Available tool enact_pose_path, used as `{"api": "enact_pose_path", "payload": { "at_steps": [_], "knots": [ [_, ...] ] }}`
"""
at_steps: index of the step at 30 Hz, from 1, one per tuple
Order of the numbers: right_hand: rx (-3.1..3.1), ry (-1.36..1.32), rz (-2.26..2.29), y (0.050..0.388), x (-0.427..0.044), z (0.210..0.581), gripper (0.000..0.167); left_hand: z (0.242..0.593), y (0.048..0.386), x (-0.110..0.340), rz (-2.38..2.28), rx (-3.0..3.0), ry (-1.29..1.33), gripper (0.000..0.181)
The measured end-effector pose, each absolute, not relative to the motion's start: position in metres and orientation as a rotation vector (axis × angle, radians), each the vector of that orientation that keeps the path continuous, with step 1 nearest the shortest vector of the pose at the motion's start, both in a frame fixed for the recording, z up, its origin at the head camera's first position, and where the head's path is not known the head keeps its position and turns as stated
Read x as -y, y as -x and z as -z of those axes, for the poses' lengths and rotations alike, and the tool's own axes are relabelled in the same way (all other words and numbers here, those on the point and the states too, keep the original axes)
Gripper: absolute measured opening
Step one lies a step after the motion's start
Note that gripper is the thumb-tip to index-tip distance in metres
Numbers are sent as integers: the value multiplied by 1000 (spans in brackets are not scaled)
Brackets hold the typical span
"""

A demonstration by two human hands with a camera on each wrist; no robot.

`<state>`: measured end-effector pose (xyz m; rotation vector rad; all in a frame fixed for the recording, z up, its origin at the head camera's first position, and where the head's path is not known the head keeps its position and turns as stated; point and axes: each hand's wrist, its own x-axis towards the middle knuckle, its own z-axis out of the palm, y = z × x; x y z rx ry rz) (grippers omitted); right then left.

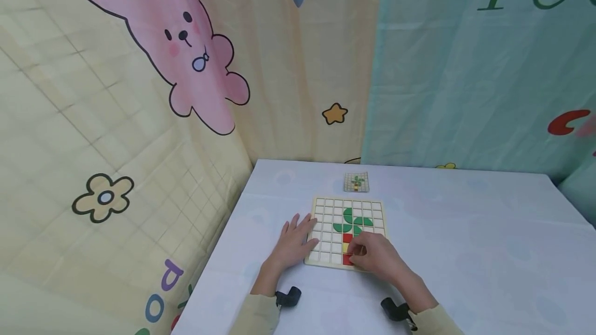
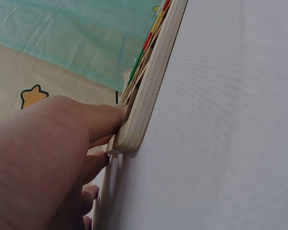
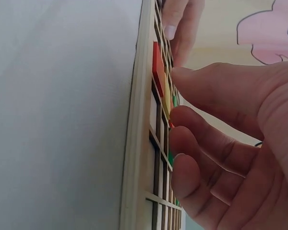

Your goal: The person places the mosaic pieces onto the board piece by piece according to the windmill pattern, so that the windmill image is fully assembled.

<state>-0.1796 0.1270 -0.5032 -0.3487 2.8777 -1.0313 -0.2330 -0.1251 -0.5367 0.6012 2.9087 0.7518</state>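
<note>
A square wooden grid board (image 1: 326, 237) lies on the table. Green rounded tiles (image 1: 363, 221) sit in its middle cells, above a column of an upper red tile (image 1: 347, 238), a yellow tile (image 1: 345, 247) and a lower red tile (image 1: 346, 260). My left hand (image 1: 291, 244) rests on the board's left edge, fingers spread; its thumb touches the board in the left wrist view. My right hand (image 1: 374, 255) is over the column, fingers loosely bent. In the right wrist view, its thumb is at the yellow tile (image 3: 167, 91), with nothing visible between thumb and index finger.
Behind the board lies a small pattern card (image 1: 356, 182) with a green, red and yellow figure. The white-covered table (image 1: 465, 242) extends to the right. Printed curtains (image 1: 279, 66) hang behind the table and along its left side.
</note>
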Motion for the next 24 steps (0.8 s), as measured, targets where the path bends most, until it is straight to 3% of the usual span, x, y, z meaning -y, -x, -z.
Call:
{"api": "enact_pose_path", "payload": {
  "at_steps": [9, 24],
  "knots": [
    [-2930, 307, 1021, 181, -139, 488, 10, 536, 234, 125, -799, -2909, -576, 62],
    [-3193, 425, 967, 179, -181, 474, 39, 520, 236, 130, -758, -3165, -649, 54]
  ]
}}
